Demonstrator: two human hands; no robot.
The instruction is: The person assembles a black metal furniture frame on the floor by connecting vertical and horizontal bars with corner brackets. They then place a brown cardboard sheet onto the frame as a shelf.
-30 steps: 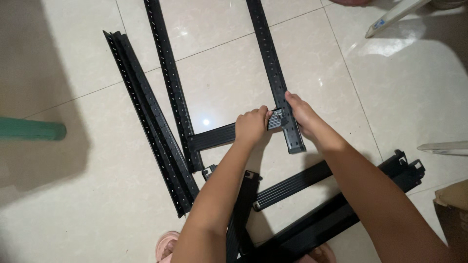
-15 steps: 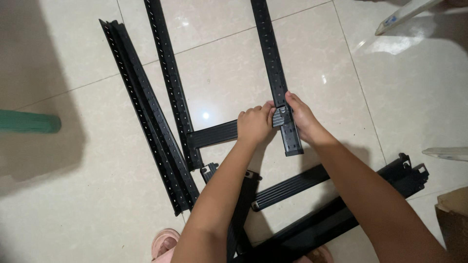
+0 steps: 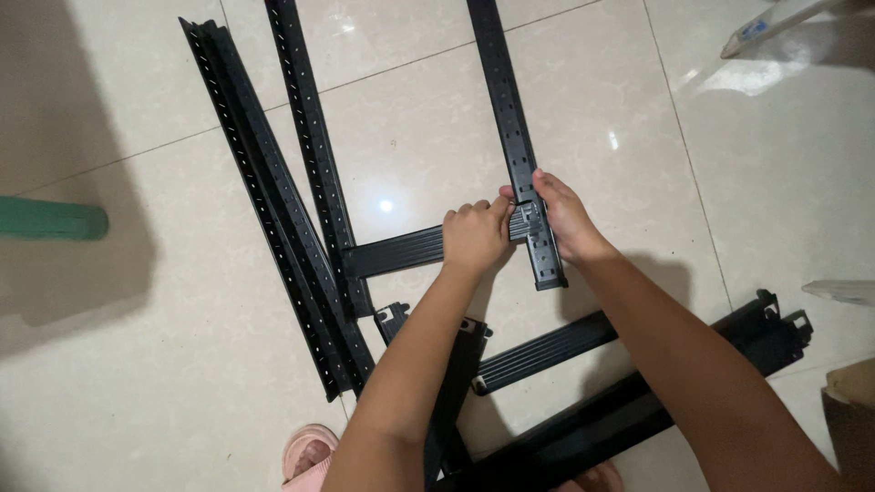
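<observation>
Nearest, at bottom edge: pink slipper [image 3: 308,453]; loose black rails [image 3: 629,410] lying on tiled floor [image 3: 137,383]. Mid-frame: left hand [image 3: 474,235] curled shut over right end of short black crossbar [image 3: 394,252]. Right hand [image 3: 565,219] clamped on perforated black upright [image 3: 512,137] just beside, where crossbar meets it. Left of these: further perforated posts [image 3: 273,196] bunched flat on floor. Far left: green object [image 3: 50,220].
</observation>
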